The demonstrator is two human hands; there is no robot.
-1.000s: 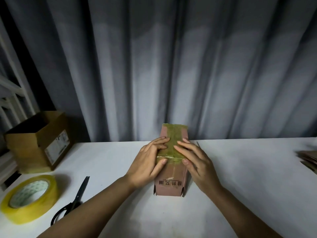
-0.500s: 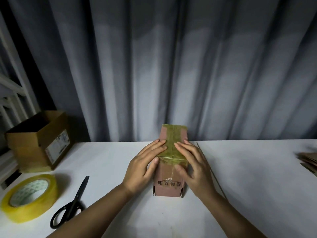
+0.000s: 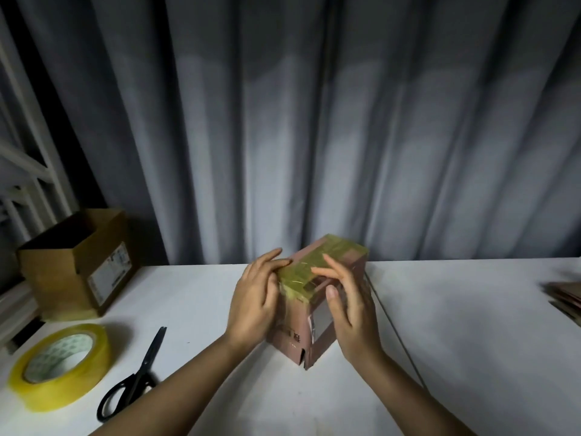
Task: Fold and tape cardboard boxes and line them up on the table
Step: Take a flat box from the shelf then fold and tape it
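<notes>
A small brown cardboard box [image 3: 297, 335] stands upright at the middle of the white table [image 3: 471, 357], turned so one corner faces me. Yellowish tape [image 3: 309, 269] covers its top and runs down the front. My left hand [image 3: 256, 306] lies against the box's left side with straight fingers on the tape's edge. My right hand [image 3: 349, 306] is at the box's right side, fingers extended over the taped top and thumb against the right face.
A roll of yellow tape [image 3: 59, 366] and black scissors [image 3: 135, 379] lie at the front left. An open cardboard carton [image 3: 78, 262] stands at the back left. Flat cardboard sheets [image 3: 566, 300] lie at the right edge. A thin rod [image 3: 393, 328] lies right of the box. Grey curtains hang behind.
The box has been turned, so a corner now points at me instead of a flat face. Both hands shifted from pressing the front tape to the box's sides and top.
</notes>
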